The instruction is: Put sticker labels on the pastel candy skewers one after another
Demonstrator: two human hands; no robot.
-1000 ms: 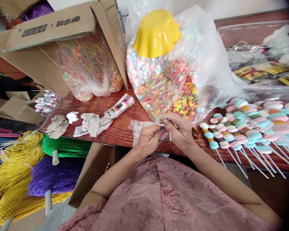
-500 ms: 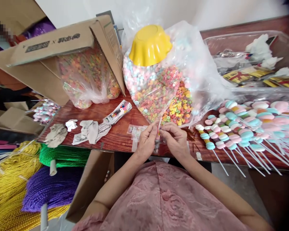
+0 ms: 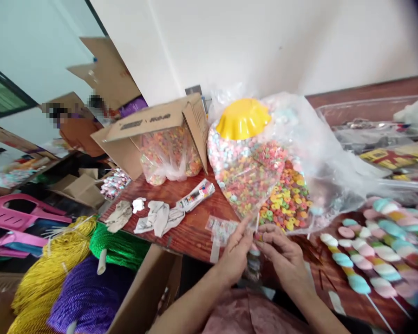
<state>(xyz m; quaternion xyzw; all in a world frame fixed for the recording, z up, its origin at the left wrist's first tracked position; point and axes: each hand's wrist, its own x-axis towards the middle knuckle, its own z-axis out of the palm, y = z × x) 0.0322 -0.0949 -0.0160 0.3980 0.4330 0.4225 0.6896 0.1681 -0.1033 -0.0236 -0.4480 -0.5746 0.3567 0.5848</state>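
Note:
My left hand (image 3: 236,253) and my right hand (image 3: 282,253) meet at the table's front edge, both closed on one candy skewer. Its white stick (image 3: 257,221) points up between them. Some coloured candy and a pale marshmallow show under the fingers, though much is hidden. My right fingertips pinch at the candy beside the stick. Just beyond lies an open bag of ring gummies (image 3: 286,202), red, yellow and green. To the right, finished-looking marshmallow skewers (image 3: 358,283) in pink, white and blue lie in a pile.
An upturned yellow bowl (image 3: 244,119) rests on bagged marshmallows. A cardboard box (image 3: 142,121) with bagged gummies stands left. Gloves (image 3: 160,218) and small clear packets (image 3: 223,229) lie on the table. Bundles of purple cord (image 3: 90,297) hang lower left. Other people sit further back.
My view has swung up and left, so the table appears lower and more of the room shows. Both hands stay together on the skewer.

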